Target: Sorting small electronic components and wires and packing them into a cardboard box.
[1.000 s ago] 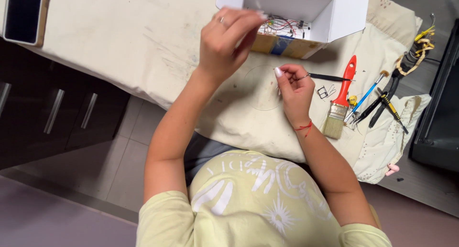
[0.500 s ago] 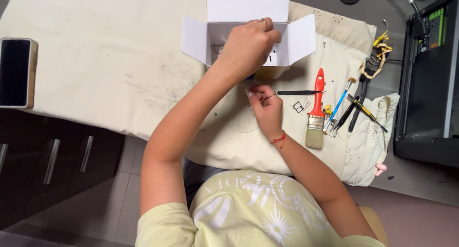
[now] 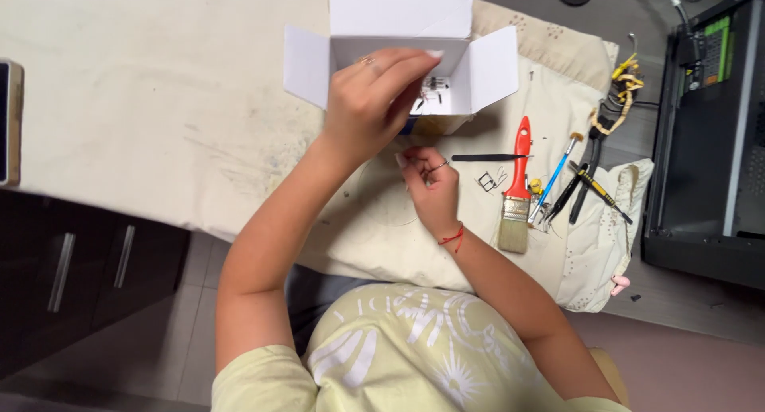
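Since half a second ago the left hand (image 3: 368, 101) has stayed over the mouth of the white box (image 3: 398, 29), while the whole table has slid a little in view (the head has tipped, not the things). The right hand (image 3: 430, 190) has dropped slightly toward the body and now rests on the cloth (image 3: 159, 125) just at six o'clock of the box. That reads as picking work going on at the box opening, with small parts passing between box and cloth.

The left fingers (image 3: 410, 65) are bunched together, tips pointing toward three o'clock at the small wire parts (image 3: 434, 89) inside the box. Whether they pinch one of those parts I cannot tell, as the tips cover the spot. The right hand is curled, thumb and forefinger nearly closed, perhaps on something thin; it is too small to make out.

At three o'clock of the right hand lie a black pen (image 3: 488, 158), two small metal clips (image 3: 492, 179), a red-handled paintbrush (image 3: 518, 185), a blue-handled thin brush (image 3: 556, 177) and black pliers (image 3: 590, 181). A phone (image 3: 6, 121) sits at the far nine o'clock edge.
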